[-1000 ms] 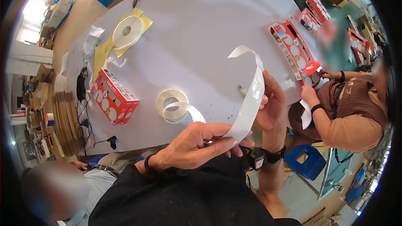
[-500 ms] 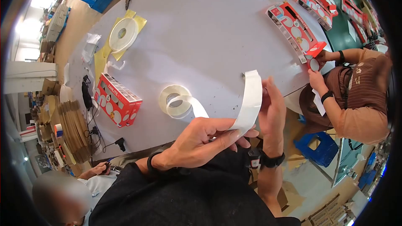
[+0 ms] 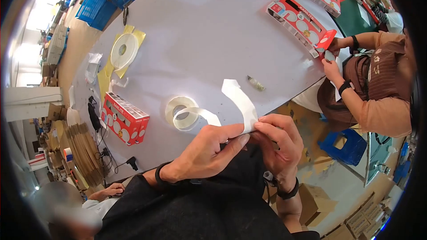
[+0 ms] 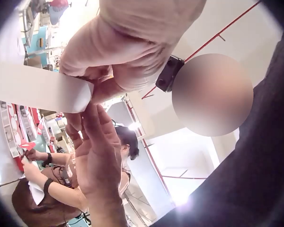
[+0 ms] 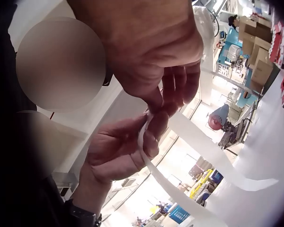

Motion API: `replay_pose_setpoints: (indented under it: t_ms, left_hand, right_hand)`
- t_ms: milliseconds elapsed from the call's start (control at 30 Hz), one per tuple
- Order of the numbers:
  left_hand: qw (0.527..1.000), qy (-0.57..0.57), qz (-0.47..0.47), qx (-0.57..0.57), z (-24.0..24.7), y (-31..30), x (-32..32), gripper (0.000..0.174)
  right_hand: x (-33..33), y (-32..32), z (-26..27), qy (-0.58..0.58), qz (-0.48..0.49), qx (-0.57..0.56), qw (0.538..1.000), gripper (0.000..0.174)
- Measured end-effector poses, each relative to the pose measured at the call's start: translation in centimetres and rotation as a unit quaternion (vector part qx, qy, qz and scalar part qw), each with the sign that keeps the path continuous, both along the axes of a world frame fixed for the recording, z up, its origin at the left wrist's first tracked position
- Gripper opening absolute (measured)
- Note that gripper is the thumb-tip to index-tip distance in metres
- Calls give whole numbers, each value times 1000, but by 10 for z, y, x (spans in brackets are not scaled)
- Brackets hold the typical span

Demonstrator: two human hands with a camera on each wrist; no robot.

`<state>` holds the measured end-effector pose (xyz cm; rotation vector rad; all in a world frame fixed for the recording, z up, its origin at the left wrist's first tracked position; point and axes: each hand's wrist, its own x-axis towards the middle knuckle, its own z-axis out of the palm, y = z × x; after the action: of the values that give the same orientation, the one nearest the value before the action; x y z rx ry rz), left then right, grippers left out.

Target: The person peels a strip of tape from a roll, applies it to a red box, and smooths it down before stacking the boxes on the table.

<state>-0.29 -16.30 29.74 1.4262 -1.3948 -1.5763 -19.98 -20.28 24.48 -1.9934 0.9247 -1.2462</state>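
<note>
A strip of white tape (image 3: 240,100) runs up from both hands, its loose end bending left over the grey table. My left hand (image 3: 207,153) pinches the strip between thumb and fingers. Close beside it, my right hand (image 3: 282,144) pinches the same strip, and the fingertips of both hands nearly meet. From the left hand the tape loops back to a tape roll (image 3: 171,110) lying flat on the table. In the left wrist view the strip (image 4: 38,87) reaches out flat from the fingers. The right wrist view shows the tape (image 5: 173,184) passing through the left hand.
A red and white carton (image 3: 120,122) stands at the left, near a larger roll (image 3: 119,51) on yellow paper. A small clear object (image 3: 255,83) lies beyond the hands. Another person (image 3: 373,80) handles a red carton (image 3: 298,22) at the right.
My right hand has moved down from beside the upper strip and now pinches it next to the left fingers. The loose end has swung left. The view has turned slightly.
</note>
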Motion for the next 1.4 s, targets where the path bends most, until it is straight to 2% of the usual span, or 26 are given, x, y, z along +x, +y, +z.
replay_pose_setpoints:
  t_ms: [300, 600, 900, 1033, 1100, 1233, 1333, 1400]
  left_hand:
    - [994, -86, -48, -45, 5, -1, -2, 11]
    - [985, -100, -45, -134, 3, -1, -3, 4]
    - [986, -81, -68, -129, -2, 2, 5, 6]
    - [987, -64, -35, -145, -6, 4, 5, 5]
    - [990, -76, -38, -116, 0, 3, 7, 9]
    - [993, -60, -27, -93, -5, 4, 4, 12]
    - [992, -26, 1, -126, -7, 5, -1, 7]
    - [993, -44, -14, -109, -8, 9, 4, 7]
  right_hand:
    - [-7, 0, 8, 10, 12, -6, 1000, 36]
    - [-10, -7, 8, 65, 47, -113, 990, 36]
    - [-9, -9, 7, 27, 74, -72, 994, 34]
    - [-1, -2, 6, -2, 38, -36, 999, 31]
    - [2, 0, 5, -16, 16, -11, 1000, 31]
    - [1, -1, 7, 6, 5, -38, 999, 33]
    - [3, 1, 8, 13, -2, -48, 999, 35]
    - [2, 2, 8, 16, 2, -45, 999, 37]
